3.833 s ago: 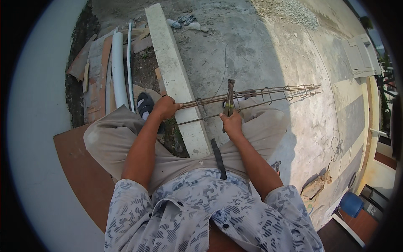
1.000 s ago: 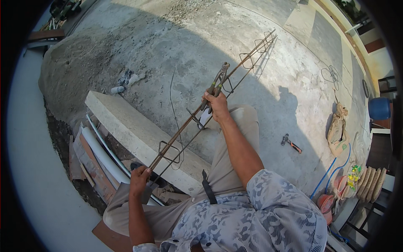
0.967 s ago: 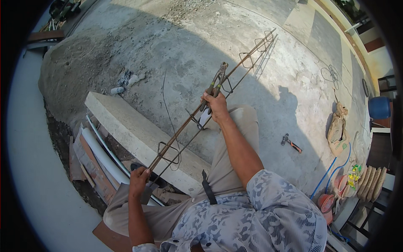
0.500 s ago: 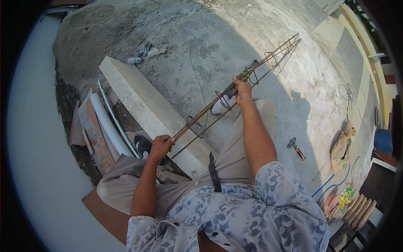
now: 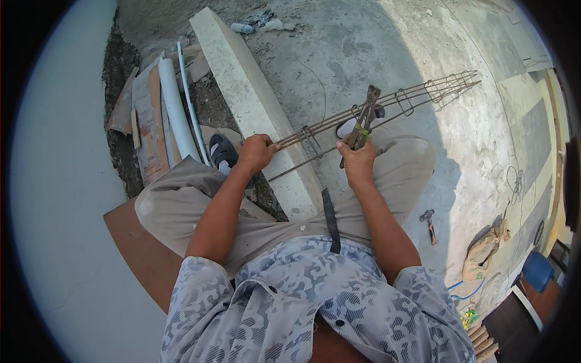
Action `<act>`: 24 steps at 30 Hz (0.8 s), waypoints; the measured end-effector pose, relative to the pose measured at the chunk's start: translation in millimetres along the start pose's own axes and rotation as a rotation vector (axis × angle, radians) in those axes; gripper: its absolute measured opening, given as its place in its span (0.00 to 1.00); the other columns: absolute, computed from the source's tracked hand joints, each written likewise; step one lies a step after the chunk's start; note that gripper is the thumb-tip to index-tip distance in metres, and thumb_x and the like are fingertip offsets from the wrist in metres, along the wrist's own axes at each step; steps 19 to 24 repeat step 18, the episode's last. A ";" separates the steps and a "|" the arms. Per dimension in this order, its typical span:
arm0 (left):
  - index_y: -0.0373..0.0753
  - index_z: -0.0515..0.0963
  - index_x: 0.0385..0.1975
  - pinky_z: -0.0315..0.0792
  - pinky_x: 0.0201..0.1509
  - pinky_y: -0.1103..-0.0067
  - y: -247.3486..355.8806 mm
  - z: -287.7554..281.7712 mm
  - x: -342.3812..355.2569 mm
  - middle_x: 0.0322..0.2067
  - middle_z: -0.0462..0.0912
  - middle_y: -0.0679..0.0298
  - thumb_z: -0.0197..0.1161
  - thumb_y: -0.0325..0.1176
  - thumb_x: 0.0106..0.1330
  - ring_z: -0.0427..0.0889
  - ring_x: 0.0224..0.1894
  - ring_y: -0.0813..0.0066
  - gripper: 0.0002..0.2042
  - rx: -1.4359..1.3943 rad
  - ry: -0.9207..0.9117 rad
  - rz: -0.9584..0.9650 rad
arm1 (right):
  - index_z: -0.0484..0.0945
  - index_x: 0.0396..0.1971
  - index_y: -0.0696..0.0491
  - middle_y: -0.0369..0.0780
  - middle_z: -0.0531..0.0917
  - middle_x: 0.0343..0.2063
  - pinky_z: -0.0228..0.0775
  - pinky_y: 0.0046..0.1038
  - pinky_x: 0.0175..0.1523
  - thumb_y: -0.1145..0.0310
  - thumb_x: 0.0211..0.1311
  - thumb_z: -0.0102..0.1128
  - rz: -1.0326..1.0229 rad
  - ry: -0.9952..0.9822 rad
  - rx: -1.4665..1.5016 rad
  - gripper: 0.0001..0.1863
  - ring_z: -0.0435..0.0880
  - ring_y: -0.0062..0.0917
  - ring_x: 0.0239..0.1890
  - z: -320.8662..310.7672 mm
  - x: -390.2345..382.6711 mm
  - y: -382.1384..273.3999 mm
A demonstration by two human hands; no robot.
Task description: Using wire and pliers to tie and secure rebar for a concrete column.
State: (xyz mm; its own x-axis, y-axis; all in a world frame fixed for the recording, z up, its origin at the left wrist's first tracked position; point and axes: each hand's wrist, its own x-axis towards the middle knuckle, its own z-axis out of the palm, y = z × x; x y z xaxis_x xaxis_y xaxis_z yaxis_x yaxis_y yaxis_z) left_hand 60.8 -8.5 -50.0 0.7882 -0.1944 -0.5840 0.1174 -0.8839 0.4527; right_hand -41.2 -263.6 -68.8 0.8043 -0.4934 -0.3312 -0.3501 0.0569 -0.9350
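A long, narrow cage of thin rusty steel bars point(image 5: 357, 113) with bent stirrups runs from my left hand point(image 5: 257, 152) toward the far right. My left hand is closed round the near ends of its upper bars. A lower bar end point(image 5: 284, 174) sticks out over the concrete beam point(image 5: 257, 85), on which the cage's near part lies. My right hand point(image 5: 358, 162) is closed round the handles of dark, worn pliers point(image 5: 367, 115) with a yellow-green band. Their head points away from me and crosses in front of the cage bars.
A hammer point(image 5: 429, 227) lies on the concrete floor to the right, near a torn sack point(image 5: 484, 253) and a blue hose point(image 5: 467, 295). Left of the beam are a white pipe point(image 5: 177, 109) and boards point(image 5: 158, 115). My shoe point(image 5: 224, 151) stands between pipe and beam.
The pliers have swung from lying along the bars to pointing across them, still in my right hand. The cage's far end appears lower and farther right as the view shifted.
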 end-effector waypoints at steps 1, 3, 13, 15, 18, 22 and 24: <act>0.31 0.85 0.31 0.77 0.46 0.62 2.9 -0.7 0.0 0.30 0.86 0.46 0.70 0.41 0.63 0.86 0.37 0.50 0.16 0.020 0.042 -0.014 | 0.78 0.39 0.60 0.40 0.84 0.30 0.74 0.27 0.37 0.78 0.53 0.72 -0.004 0.002 -0.003 0.14 0.83 0.24 0.29 11.9 -9.3 11.9; 0.31 0.85 0.31 0.77 0.46 0.62 4.8 -3.0 -1.2 0.31 0.86 0.45 0.71 0.40 0.63 0.86 0.37 0.50 0.15 0.031 0.073 0.006 | 0.78 0.41 0.60 0.43 0.86 0.33 0.75 0.33 0.42 0.77 0.48 0.75 0.033 -0.027 -0.160 0.19 0.85 0.32 0.33 29.8 -23.3 25.0; 0.32 0.81 0.35 0.76 0.47 0.56 -3.3 9.9 -3.7 0.39 0.81 0.47 0.67 0.37 0.65 0.83 0.41 0.43 0.12 0.219 0.227 0.181 | 0.76 0.43 0.63 0.48 0.73 0.40 0.69 0.38 0.52 0.76 0.43 0.76 -0.174 -0.071 -0.467 0.25 0.76 0.44 0.45 36.2 -14.9 47.5; 0.32 0.81 0.36 0.76 0.47 0.56 -5.6 10.6 -2.3 0.40 0.81 0.47 0.67 0.37 0.65 0.83 0.41 0.43 0.12 0.213 0.229 0.189 | 0.75 0.44 0.63 0.49 0.74 0.42 0.70 0.38 0.52 0.77 0.43 0.76 -0.166 -0.048 -0.430 0.26 0.77 0.44 0.45 37.4 -13.7 48.6; 0.34 0.81 0.38 0.76 0.48 0.56 -7.9 9.9 2.2 0.42 0.81 0.49 0.67 0.37 0.65 0.84 0.42 0.43 0.12 0.205 0.231 0.166 | 0.75 0.44 0.63 0.49 0.73 0.43 0.69 0.40 0.54 0.75 0.44 0.78 -0.126 -0.077 -0.410 0.26 0.76 0.44 0.46 42.3 -11.7 49.3; 0.34 0.81 0.38 0.76 0.48 0.56 -7.9 9.9 2.2 0.42 0.81 0.49 0.67 0.37 0.65 0.84 0.42 0.43 0.12 0.205 0.231 0.166 | 0.75 0.44 0.63 0.49 0.73 0.43 0.69 0.40 0.54 0.75 0.44 0.78 -0.126 -0.077 -0.410 0.26 0.76 0.44 0.46 42.3 -11.7 49.3; 0.34 0.81 0.38 0.76 0.48 0.56 -7.9 9.9 2.2 0.42 0.81 0.49 0.67 0.37 0.65 0.84 0.42 0.43 0.12 0.205 0.231 0.166 | 0.75 0.44 0.63 0.49 0.73 0.43 0.69 0.40 0.54 0.75 0.44 0.78 -0.126 -0.077 -0.410 0.26 0.76 0.44 0.46 42.3 -11.7 49.3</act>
